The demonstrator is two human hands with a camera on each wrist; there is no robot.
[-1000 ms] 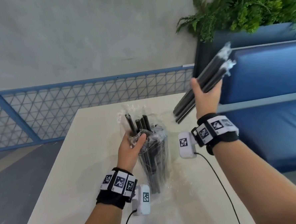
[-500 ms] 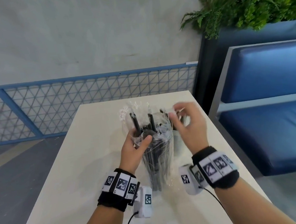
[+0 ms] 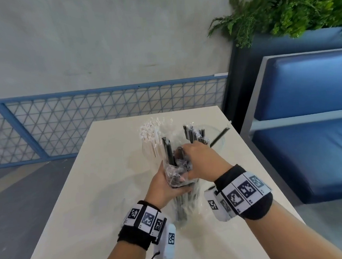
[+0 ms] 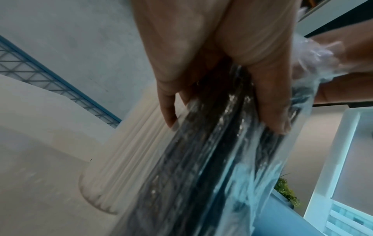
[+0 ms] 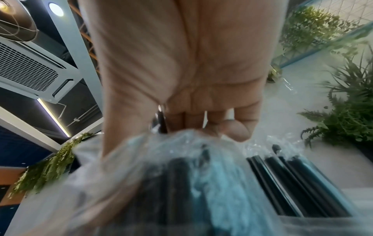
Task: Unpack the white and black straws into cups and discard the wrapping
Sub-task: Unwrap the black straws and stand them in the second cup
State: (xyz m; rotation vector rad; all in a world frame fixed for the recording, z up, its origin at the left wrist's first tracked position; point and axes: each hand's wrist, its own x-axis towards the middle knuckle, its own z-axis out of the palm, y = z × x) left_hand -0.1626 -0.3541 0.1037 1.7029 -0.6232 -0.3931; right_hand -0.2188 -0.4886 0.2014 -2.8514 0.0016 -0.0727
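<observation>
A clear plastic bag of black straws stands upright on the pale table. My left hand grips it near the top, and the left wrist view shows the fingers wrapped round the bag. My right hand reaches into the bag's mouth, fingers curled round several black straws. Behind the bag, a cup holds white straws. To its right, a clear cup holds black straws.
One black straw leans out over the clear cup's right rim. A blue bench runs along the table's right side, with a planter of green ferns behind it. A blue mesh railing stands beyond the far edge.
The right hand, which held a bundle of black straws up high, brought it down to the clear cup, let go, and now grips straws in the bag's mouth. The left hand keeps its hold.
</observation>
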